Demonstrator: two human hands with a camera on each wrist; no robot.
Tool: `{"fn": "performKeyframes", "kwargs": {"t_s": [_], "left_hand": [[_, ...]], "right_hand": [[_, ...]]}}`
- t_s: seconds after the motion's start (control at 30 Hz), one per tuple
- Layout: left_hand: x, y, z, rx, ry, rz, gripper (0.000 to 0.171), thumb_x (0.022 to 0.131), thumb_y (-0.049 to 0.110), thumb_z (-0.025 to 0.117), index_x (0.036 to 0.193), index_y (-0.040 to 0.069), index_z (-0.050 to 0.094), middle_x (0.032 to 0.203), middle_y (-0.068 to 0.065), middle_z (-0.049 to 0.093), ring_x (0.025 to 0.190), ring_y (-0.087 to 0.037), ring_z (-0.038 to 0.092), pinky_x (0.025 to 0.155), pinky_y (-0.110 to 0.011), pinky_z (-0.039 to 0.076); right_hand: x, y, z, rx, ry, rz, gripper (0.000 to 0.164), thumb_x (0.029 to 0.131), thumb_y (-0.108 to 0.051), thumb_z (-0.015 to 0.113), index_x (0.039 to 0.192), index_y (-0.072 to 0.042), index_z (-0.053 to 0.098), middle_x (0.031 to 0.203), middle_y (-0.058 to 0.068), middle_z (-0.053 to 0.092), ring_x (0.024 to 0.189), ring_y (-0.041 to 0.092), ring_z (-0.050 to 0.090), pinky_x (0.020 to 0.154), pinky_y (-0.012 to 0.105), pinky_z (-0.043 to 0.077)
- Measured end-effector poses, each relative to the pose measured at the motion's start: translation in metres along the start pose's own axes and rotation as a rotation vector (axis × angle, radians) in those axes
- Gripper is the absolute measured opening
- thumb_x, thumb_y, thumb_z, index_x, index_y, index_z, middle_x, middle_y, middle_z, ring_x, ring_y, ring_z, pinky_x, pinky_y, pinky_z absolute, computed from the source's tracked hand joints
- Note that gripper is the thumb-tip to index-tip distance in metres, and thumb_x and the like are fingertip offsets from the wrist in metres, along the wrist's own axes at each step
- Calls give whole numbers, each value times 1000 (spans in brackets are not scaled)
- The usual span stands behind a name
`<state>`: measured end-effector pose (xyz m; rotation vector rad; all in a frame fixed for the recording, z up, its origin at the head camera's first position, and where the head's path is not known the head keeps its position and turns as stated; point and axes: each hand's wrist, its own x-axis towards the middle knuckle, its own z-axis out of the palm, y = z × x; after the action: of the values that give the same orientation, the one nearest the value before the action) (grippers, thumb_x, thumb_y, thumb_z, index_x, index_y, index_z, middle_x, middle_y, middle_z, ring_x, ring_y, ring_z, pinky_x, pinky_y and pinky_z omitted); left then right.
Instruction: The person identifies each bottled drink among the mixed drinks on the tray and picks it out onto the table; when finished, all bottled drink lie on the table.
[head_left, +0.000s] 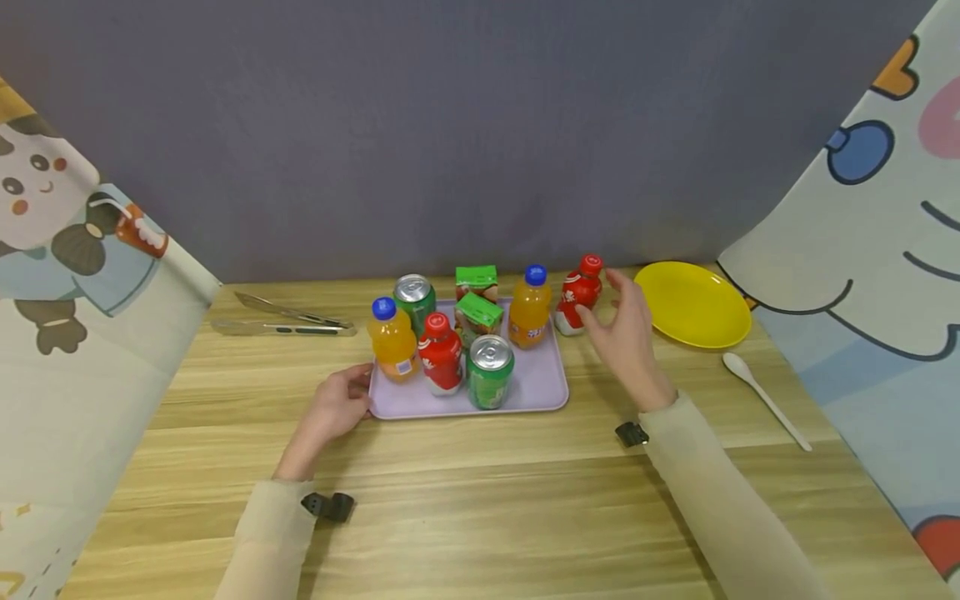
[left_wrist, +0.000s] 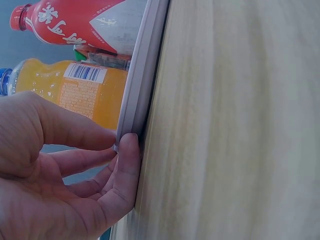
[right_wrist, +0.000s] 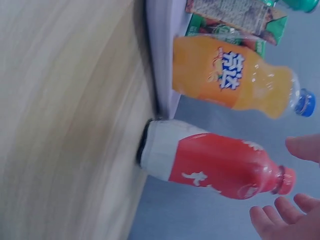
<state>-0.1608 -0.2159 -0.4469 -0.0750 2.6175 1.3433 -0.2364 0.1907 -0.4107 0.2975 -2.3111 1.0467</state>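
My left hand (head_left: 341, 402) pinches the left front corner of a lilac tray (head_left: 536, 392), thumb at its rim. On the tray stand an orange soda bottle (head_left: 393, 343), a red-and-white drink bottle (head_left: 441, 358), green cans (head_left: 489, 379) (head_left: 415, 302), small juice boxes (head_left: 480, 318) (head_left: 477, 282) and a second orange soda bottle (head_left: 530, 308). Another red-and-white bottle (right_wrist: 215, 162) stands upright on the table, just off the tray's right side. Around its cap, my right hand (head_left: 628, 337) has thumb and fingers spread; the right wrist view shows a gap between them and the bottle.
Metal tongs (head_left: 285, 326) lie at the left back. A yellow plate (head_left: 693, 305) is at the right back, with a white spoon (head_left: 765, 400) in front of it. A grey panel (head_left: 480, 150) rises behind the wooden table (head_left: 480, 492).
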Motion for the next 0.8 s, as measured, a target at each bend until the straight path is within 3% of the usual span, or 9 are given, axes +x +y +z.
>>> {"fn": "performKeyframes", "kwargs": {"t_s": [0.37,0.6,0.8], "left_hand": [[0,1,-2,12,-4,-2,61,78,-10,55,137,-12,39,122,-30,53,94,-30,60,66,-29,57],[-1,1,-2,9,-4,-5,60,79,-9,55,137,-12,40,122,-30,54,92,-28,60,65,-29,56],[-1,2,-2,-2,-7,-9,61,79,-9,55,138,-12,39,122,-30,53,95,-30,60,66,-29,57]], "right_hand": [[-9,-15,3,62,51,-94,55,78,-5,76,127,3,52,120,16,58,108,30,54,82,43,53],[-11,-19,12,142,22,-145,55,76,-1,77,125,8,53,116,21,60,103,33,57,82,47,52],[-13,-18,20,138,-59,-107,57,78,-4,76,127,6,50,119,22,59,99,36,60,84,45,52]]}}
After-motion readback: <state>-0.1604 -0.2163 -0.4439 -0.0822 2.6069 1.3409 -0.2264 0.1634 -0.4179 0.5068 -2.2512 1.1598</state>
